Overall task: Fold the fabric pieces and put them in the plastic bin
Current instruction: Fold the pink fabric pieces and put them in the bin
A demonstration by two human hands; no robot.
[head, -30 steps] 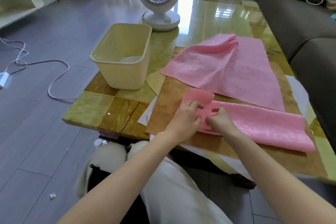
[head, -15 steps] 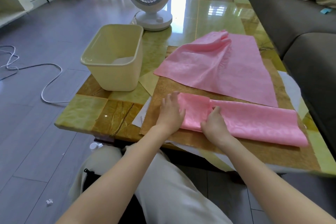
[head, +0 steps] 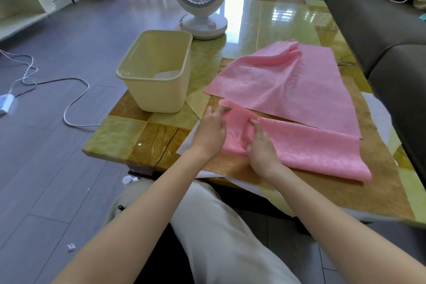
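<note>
A long folded pink fabric strip (head: 309, 147) lies along the near side of the table. My left hand (head: 211, 132) grips its left end, thumb and fingers pinching the raised edge. My right hand (head: 260, 147) pinches the same strip just to the right, fingers curled into a fold. A second, larger pink fabric piece (head: 288, 83) lies spread behind it, bunched at its far corner. The pale yellow plastic bin (head: 159, 97) stands upright at the table's left side, with something pale lying in its bottom.
A white fan (head: 199, 0) stands behind the bin on the glossy green-and-brown table (head: 124, 136). Brown and white fabric sheets (head: 359, 189) lie under the pink pieces. A grey sofa (head: 391, 37) runs along the right. A white cable (head: 76, 104) crosses the floor at left.
My left hand has gone from lying flat on the strip's folded end to pinching and lifting its edge. My right hand has curled its fingers into the fabric beside it.
</note>
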